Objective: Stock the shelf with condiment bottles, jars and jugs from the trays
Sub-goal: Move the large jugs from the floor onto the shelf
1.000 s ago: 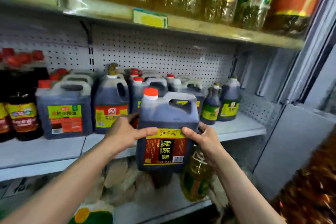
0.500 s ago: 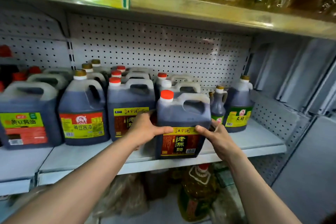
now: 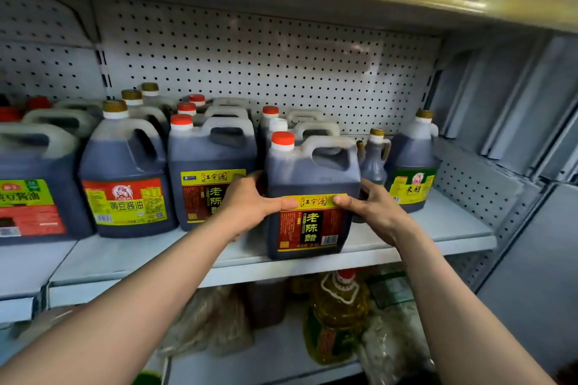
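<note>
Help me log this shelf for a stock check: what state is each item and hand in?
vinegar jug: upright, capped, at the shelf's front edge, held on both sides.
left hand: grips the jug's left side.
right hand: grips its right side.
matching vinegar jug: upright, capped, set further back.
soy sauce jug: upright, gold cap on.
rice vinegar jug: upright, capped.
shelf: bare at right.

Soy sauce jug [image 3: 29, 184] at far left, cropped by the frame edge. Small bottle [image 3: 375, 159] behind the vinegar jug [image 3: 312, 197], lower half concealed. Lower-shelf bagged goods [image 3: 206, 322] blurred, contents indeterminate.
</note>
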A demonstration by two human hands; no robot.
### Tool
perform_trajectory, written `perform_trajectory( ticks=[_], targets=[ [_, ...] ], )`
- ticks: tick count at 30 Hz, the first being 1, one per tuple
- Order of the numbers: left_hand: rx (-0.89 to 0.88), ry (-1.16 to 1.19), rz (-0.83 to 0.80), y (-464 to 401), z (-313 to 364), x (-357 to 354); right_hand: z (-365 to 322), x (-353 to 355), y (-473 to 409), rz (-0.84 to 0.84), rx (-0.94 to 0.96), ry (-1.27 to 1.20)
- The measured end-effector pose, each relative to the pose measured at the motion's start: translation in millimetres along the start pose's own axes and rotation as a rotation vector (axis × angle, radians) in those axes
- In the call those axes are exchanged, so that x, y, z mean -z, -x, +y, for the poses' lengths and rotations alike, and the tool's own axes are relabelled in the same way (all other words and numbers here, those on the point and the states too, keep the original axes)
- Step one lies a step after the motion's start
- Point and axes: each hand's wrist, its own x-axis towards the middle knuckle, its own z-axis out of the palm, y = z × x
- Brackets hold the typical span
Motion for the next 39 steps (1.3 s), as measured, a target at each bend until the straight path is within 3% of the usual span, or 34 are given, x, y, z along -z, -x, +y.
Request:
perform_trajectory(
  ticks=[6,8,11,13,15,18,26,31,39],
  targets=[
    [0.044,0.070,0.001,10.6,0.2,2.0,-16.2,-4.2,3.3,0.014,0.191,0.027],
    [0.051,0.126,0.022,14.9,9.2,6.7,-26.0,-8.4,2.6,0.042,0.273,0.203],
    [0.003,0.188,0.193,15.6,21.7,19.3,-35.0,-9.9,-4.2,0.082,0.369,0.561],
    [-0.067,0.216,0.346,18.2,33.4,31.2,-39.6,-9.4,-10.4,0.070,0.378,0.657],
    [-0.140,0.276,0.402,18.1,43.2,41.3,-45.4,-9.4,-14.9,0.055,0.366,0.705],
    [-0.211,0.360,0.386,12.2,56.0,49.3,-55.4,-12.2,-17.9,0.062,0.331,0.719],
    [-0.200,0.472,0.233,-23.3,79.6,45.1,-83.9,-29.4,-43.6,0.124,0.257,0.837],
    [-0.221,0.182,0.205,-59.5,80.1,48.2,-100.2,-35.3,-60.8,0.093,0.211,1.035],
    [-0.301,-0.430,0.227,-92.3,75.7,53.2,-96.5,-35.7,-72.6,0.107,0.148,1.158]
  ],
)
